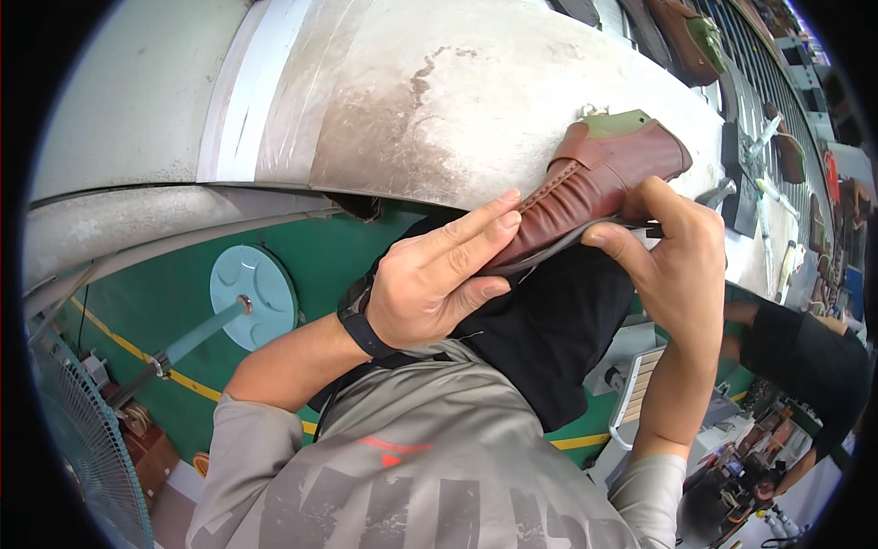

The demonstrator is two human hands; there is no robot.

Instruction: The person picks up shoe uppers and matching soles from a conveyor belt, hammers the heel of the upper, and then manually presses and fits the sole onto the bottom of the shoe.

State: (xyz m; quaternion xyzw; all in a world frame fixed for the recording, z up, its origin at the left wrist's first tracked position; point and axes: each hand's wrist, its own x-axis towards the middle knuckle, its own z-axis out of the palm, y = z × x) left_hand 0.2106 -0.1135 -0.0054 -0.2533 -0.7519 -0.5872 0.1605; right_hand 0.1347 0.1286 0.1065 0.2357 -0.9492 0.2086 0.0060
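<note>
A brown leather shoe with gathered seams and a green last in its opening lies tilted at the bench edge above my lap. Its toe points down toward my left hand. That hand's long fingers lie along the upper, with the thumb apart below, and the toe end rests between them. My right hand has its thumb and bent forefinger on the lower edge near the heel, gripping there. A thin dark sole edge runs along the shoe's underside. What lies inside the right grip is partly hidden.
The worn pale bench spans the top. Another brown shoe, a hammer and several brushes lie along its far right. A blue round-based stand and a fan are at left. A person in black is at right.
</note>
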